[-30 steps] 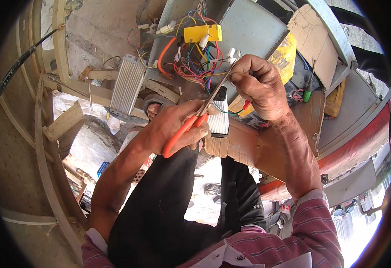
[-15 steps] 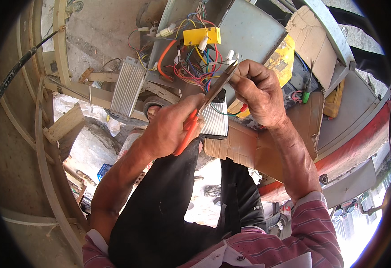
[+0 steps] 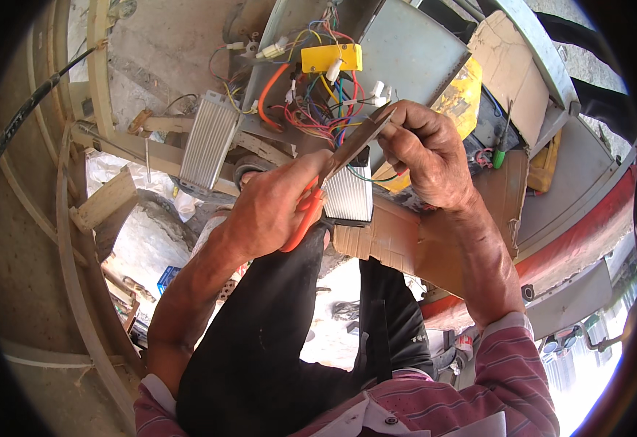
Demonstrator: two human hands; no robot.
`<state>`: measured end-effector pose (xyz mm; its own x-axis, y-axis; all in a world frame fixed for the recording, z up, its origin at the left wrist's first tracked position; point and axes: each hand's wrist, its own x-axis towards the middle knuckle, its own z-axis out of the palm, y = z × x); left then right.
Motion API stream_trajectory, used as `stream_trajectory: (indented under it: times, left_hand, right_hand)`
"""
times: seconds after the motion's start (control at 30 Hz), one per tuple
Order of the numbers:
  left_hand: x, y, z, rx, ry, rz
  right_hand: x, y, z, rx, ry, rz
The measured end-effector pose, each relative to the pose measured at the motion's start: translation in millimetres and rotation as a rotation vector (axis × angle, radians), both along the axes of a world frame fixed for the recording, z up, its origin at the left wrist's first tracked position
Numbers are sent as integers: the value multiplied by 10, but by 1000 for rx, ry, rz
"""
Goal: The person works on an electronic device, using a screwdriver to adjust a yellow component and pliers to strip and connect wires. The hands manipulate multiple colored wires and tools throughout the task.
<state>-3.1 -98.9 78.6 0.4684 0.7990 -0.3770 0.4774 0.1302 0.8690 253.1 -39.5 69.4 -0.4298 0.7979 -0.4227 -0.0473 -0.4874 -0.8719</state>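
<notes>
My left hand (image 3: pixel 271 207) is closed round the orange handles of a pair of scissors (image 3: pixel 353 149). The metal blades slant up and right to the fingertips of my right hand (image 3: pixel 429 156). Those fingers are pinched at the blade tips, and what they hold is hidden. A thin green wire (image 3: pixel 366 177) runs up to the underside of my right hand. Behind the blades, a ribbed silver controller box (image 3: pixel 350 195) sits by my knee. Beyond it lies a tangle of coloured wires (image 3: pixel 318 120) with white plugs (image 3: pixel 380 92) and a yellow block (image 3: pixel 331 57).
A second ribbed silver box (image 3: pixel 209 142) leans at the left. Cardboard (image 3: pixel 471 229) lies under my right forearm. A green-handled screwdriver (image 3: pixel 499 156) and a yellow case (image 3: pixel 458 98) are at the right. A metal frame (image 3: pixel 71 218) curves along the left side.
The scissor blades, slightly parted before, now look closed together. My right hand has shifted a little to the right. My left hand keeps its hold on the handles.
</notes>
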Motion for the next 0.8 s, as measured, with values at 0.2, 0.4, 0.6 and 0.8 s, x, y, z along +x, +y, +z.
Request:
stream_trajectory:
  times: [0.2,0.4,0.6,0.8]
  left_hand:
    - [-16,3,2,33,26,4]
    - [-8,26,-7,90,40,-13]
    - [2,46,6,78,50,-16]
    - [19,48,9,-71,-50,-13]
  right_hand:
    - [16,25,28,44,-80,77]
    - [5,-1,42,72,-120,51]
    - [15,-1,16,-62,-22,39]
    - [27,18,11,-116,3,34]
